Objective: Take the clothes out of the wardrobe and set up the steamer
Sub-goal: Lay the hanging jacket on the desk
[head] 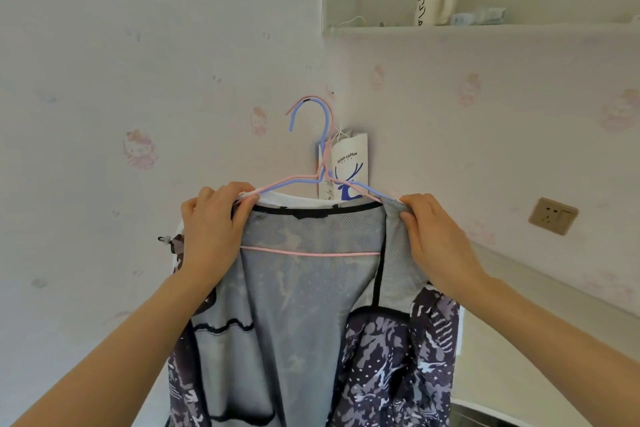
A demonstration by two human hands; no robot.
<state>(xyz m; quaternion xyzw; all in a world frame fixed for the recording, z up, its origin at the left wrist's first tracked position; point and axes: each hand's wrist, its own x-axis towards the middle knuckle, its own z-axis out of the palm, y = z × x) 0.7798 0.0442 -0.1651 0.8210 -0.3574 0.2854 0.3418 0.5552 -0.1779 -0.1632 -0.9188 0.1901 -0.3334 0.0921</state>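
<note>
A dark patterned jacket (391,354) with a grey mesh lining hangs open on a pink wire hanger (311,254) paired with a blue wire hanger (327,128). Their hooks rise in front of the wall corner. My left hand (214,229) grips the jacket's left shoulder together with the hanger's arm. My right hand (433,236) pinches the right shoulder fabric at the other end of the hanger. A white garment edge shows behind the jacket's collar. No steamer is in view.
A white paper coffee bag (349,166) hangs in the corner behind the hooks. A shelf (485,29) at upper right holds a white mug (429,9) and small items. A wall socket (553,216) sits to the right, above a pale counter (540,333).
</note>
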